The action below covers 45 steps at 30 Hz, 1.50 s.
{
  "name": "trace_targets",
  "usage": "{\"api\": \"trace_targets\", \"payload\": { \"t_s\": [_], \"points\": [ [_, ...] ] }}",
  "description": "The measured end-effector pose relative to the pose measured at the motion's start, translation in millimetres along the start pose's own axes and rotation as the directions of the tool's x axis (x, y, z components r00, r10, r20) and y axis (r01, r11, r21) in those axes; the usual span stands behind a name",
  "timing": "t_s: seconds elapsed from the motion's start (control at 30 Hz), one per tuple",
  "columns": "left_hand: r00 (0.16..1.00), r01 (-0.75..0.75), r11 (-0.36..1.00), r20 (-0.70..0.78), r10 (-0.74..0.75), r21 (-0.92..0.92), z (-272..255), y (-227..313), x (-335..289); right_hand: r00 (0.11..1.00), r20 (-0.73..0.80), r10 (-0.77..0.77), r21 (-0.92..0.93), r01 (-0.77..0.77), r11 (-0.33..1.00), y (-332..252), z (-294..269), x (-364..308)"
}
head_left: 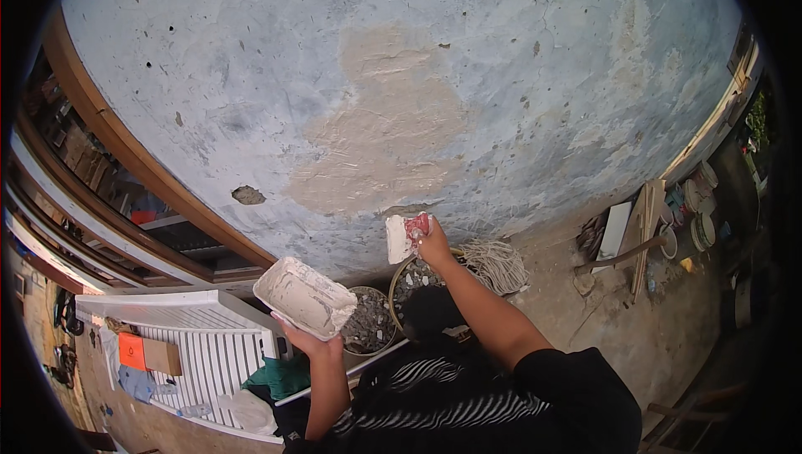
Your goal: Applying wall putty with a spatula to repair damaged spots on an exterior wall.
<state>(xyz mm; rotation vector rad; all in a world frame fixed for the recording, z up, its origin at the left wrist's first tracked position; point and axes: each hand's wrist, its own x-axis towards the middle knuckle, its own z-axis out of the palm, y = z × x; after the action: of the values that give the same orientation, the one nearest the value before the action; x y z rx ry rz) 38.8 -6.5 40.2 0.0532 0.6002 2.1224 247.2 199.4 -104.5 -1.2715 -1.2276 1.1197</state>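
My left hand (314, 342) grips a shallow rectangular tub (311, 294) from below, its inside smeared with pale filler. Wrapped around the red handle of a putty knife (398, 239), my right hand (433, 245) keeps the tool close to the lower wall. Its broad blade is coated with whitish filler; I cannot tell whether it touches the wall. Above it, a beige filler patch (393, 128) spreads over the worn bluish wall (551, 53). A small dark hole (248, 195) sits left of the patch, and a rough chipped strip (411, 208) lies just above the knife.
Below the wall stand two round buckets of rubble (372, 320) (412, 278), beside a heap of pale cord (498, 267). At left, a white slatted bench (230, 362) carries boxes, bottles and cloth near a wooden window frame (142, 157). Boards (643, 233) and tubs (702, 230) are at right.
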Motion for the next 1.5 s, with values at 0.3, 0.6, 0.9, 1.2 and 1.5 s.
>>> {"api": "trace_targets", "payload": {
  "t_s": [0.3,0.6,0.9,1.2,1.5],
  "points": [
    [1.0,-0.022,1.0,-0.017,0.021,-0.005,2,6,-4,0.927,-0.234,0.293,0.246,-0.235,0.94,-15,1,-1],
    [0.996,-0.072,0.997,-0.052,0.071,-0.021,-14,23,-5,0.956,-0.192,0.221,0.164,-0.19,0.968,20,-13,-13],
    [0.999,-0.011,1.0,-0.038,0.011,0.013,1,7,9,0.943,-0.262,0.207,0.135,-0.177,0.975,41,-31,15],
    [0.999,0.027,1.0,-0.03,-0.027,-0.001,5,1,3,0.975,-0.121,0.185,0.005,-0.186,0.983,-3,-30,-4],
    [0.997,0.055,0.998,0.051,-0.053,-0.037,17,0,5,0.948,-0.248,0.197,0.208,-0.146,0.967,15,-57,12]
  ]
}}
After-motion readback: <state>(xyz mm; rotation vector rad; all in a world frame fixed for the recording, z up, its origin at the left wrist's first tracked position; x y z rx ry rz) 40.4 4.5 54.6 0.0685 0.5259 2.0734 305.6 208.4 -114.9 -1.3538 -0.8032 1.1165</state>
